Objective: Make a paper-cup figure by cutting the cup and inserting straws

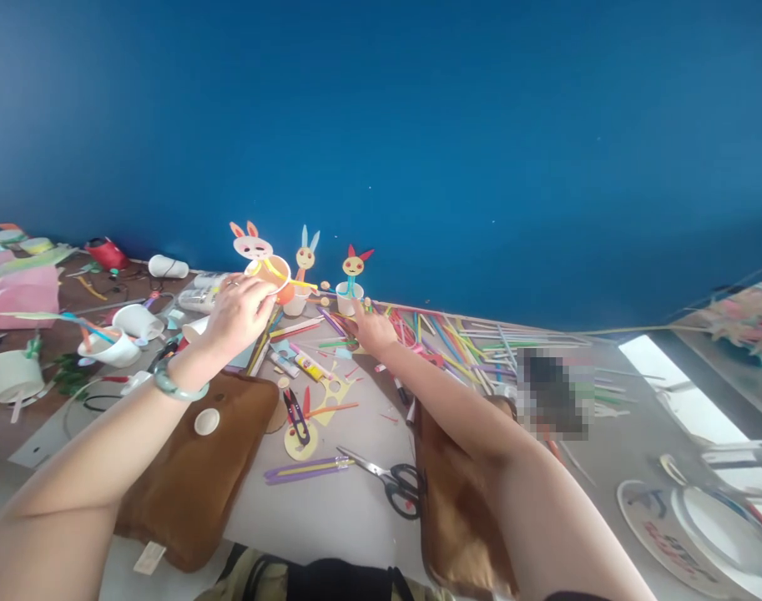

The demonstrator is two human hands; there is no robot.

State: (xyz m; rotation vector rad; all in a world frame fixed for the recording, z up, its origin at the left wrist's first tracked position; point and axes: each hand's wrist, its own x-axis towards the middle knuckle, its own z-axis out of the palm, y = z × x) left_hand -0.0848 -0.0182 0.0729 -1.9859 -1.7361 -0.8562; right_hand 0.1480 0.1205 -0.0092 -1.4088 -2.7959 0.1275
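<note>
My left hand [243,310], with a bangle on its wrist, is closed round a paper cup [274,272] tilted with its mouth toward me. A white rabbit face [253,247] with orange-pink ears rises at that cup's far side. My right hand [375,330] reaches forward, its index finger stretched out beside a white cup [348,300]; I cannot tell whether it touches. From this cup stands a rabbit puppet [353,265] with red ears. Between the hands, behind, another rabbit puppet [305,257] with pale blue ears stands in a cup [296,302].
Scissors [390,480], small snips [298,417], a glue stick [309,366] and purple strips [309,470] lie on the table. Brown cushions [199,467] rest at its front edge. Coloured sticks [461,342] spread right; several cups [108,346] stand left. A blue wall [381,150] rises behind.
</note>
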